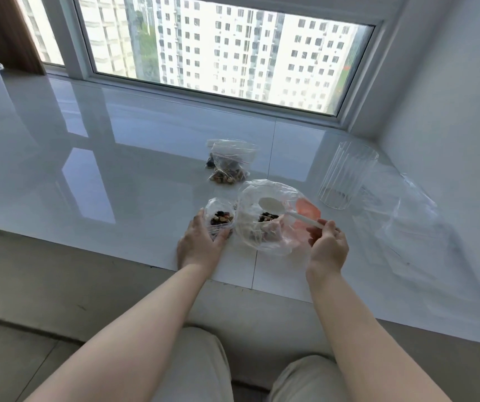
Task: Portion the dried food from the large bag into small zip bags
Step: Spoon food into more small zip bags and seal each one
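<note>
The large clear bag (265, 236) stands open on the white sill, with dark dried food at its bottom and a red patch on its right side. My right hand (327, 243) pinches the handle of a white spoon (272, 205) whose bowl hangs over the bag's mouth. Left of it, my left hand (201, 242) grips a small open zip bag (218, 217) with some nuts and dark fruit inside. Two filled zip bags (228, 163) lie farther back near the window.
A ribbed clear glass jar (346, 175) stands to the right. Beside it lies a pile of empty clear zip bags (412, 216). The sill's front edge (117, 250) runs just under my hands; my knees show below. A window closes off the back.
</note>
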